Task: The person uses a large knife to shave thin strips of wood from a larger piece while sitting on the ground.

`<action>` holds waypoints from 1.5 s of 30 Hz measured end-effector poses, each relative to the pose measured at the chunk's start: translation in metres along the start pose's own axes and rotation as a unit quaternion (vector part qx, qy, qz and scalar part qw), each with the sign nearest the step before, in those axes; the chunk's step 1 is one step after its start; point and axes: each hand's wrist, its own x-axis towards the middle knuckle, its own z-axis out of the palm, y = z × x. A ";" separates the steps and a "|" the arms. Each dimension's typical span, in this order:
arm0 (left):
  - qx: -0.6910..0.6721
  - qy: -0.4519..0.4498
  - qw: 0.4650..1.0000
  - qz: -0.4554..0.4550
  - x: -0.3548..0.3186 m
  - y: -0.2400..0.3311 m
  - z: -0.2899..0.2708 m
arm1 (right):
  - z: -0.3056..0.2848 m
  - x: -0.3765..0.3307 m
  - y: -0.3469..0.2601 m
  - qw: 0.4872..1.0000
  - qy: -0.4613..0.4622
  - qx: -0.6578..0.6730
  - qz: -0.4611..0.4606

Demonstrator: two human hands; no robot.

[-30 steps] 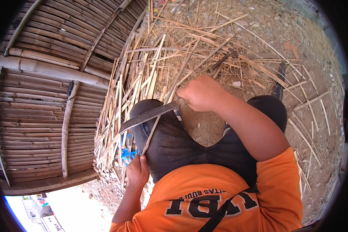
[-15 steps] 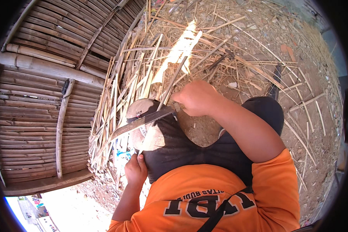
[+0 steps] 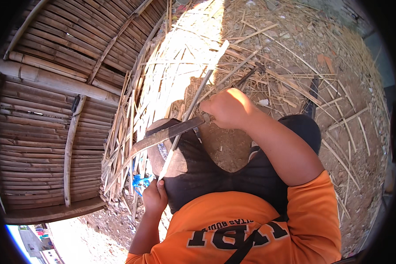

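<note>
My left hand [image 3: 155,196] is closed around the near end of a long, thin bamboo strip [image 3: 202,88], beside my left thigh. The strip slants away over my left knee toward the litter on the ground. My right hand [image 3: 229,109] is closed at the handle end of a long curved machete [image 3: 165,135], between and just beyond my knees. Its dark blade lies across the strip above my left knee, the tip pointing left. Fingers and palm hide most of the handle. I cannot tell whether the edge is cutting into the strip.
Loose split bamboo strips [image 3: 130,121] lie thickly along the left, next to a slatted bamboo panel [image 3: 35,136]. A blue plastic scrap [image 3: 141,180] is near my left hand. A dark, long tool [image 3: 311,97] lies beyond my right knee. Shavings and sticks litter the dirt ahead.
My right hand and the machete have shifted slightly right and away from me along the strip. My left hand stays nearly in place. The sunlit patch on the ground looks wider.
</note>
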 end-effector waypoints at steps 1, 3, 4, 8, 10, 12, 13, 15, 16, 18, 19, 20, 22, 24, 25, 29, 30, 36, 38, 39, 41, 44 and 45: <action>0.003 0.008 1.000 0.005 0.002 -0.002 0.004 | -0.005 -0.002 0.009 1.000 0.009 -0.007 0.009; 0.007 0.009 1.000 0.006 0.004 -0.002 0.004 | -0.008 0.006 0.040 0.987 0.122 0.012 0.107; 0.009 0.002 1.000 0.002 0.005 0.000 0.002 | -0.017 0.006 0.050 0.967 0.127 0.070 0.211; -0.011 -0.016 1.000 0.002 0.003 -0.005 0.000 | -0.012 0.004 0.058 0.959 0.184 0.067 0.203; -0.018 -0.012 1.000 0.009 0.003 -0.008 0.002 | -0.005 0.001 0.037 0.980 0.144 0.033 0.130; -0.033 -0.017 0.999 0.018 0.006 -0.008 0.001 | 0.003 0.001 0.017 0.996 0.088 -0.012 0.009; -0.044 -0.021 0.999 0.022 0.005 -0.009 0.000 | 0.002 0.002 0.007 0.996 0.072 -0.045 -0.016; -0.070 -0.035 0.997 0.027 0.006 -0.011 -0.002 | -0.005 0.003 -0.006 0.991 0.042 -0.109 -0.066; -0.086 -0.044 0.995 0.032 0.009 -0.011 -0.003 | -0.006 0.003 0.005 0.994 0.068 -0.077 -0.027; -0.090 -0.059 0.993 0.039 0.014 -0.013 -0.006 | -0.011 0.001 0.049 0.991 0.124 -0.014 0.055; -0.078 -0.060 0.995 0.034 0.013 -0.016 -0.006 | -0.016 0.004 0.058 0.976 0.174 0.004 0.131; -0.065 -0.062 0.996 0.030 0.013 -0.018 -0.006 | -0.020 0.005 0.065 0.953 0.223 0.023 0.205; -0.083 -0.067 0.994 0.034 0.012 -0.020 -0.006 | -0.023 0.005 0.071 0.953 0.208 0.044 0.216; -0.100 -0.072 0.992 0.035 0.015 -0.018 -0.007 | -0.012 0.005 0.059 0.958 0.202 0.041 0.198; -0.111 -0.074 0.991 0.032 0.015 -0.017 -0.008 | -0.007 0.002 0.048 0.967 0.240 0.025 0.082; -0.127 -0.092 0.987 0.025 0.015 -0.012 -0.013 | 0.007 0.002 0.018 0.988 0.136 -0.063 -0.042; -0.135 -0.086 0.987 0.029 0.014 -0.012 -0.011 | 0.000 0.000 0.015 0.987 0.120 -0.088 -0.054; -0.117 -0.090 0.989 -0.002 0.014 -0.012 -0.005 | -0.015 0.005 0.072 0.966 0.205 0.012 0.159; -0.109 -0.105 0.989 -0.004 0.015 -0.016 -0.008 | -0.013 0.004 0.069 0.962 0.216 0.011 0.167; -0.105 -0.106 0.989 0.000 0.016 -0.018 -0.008 | -0.008 0.002 0.061 0.968 0.215 -0.003 0.132; -0.111 -0.109 0.988 0.006 0.014 -0.022 -0.008 | 0.002 0.000 0.040 0.973 0.230 -0.015 0.004; -0.112 -0.094 0.989 0.025 0.013 -0.026 -0.004 | 0.007 0.000 -0.002 0.991 0.099 -0.073 -0.056; -0.093 -0.079 0.992 0.033 0.010 -0.025 -0.002 | -0.005 -0.003 -0.011 0.992 0.049 -0.105 -0.043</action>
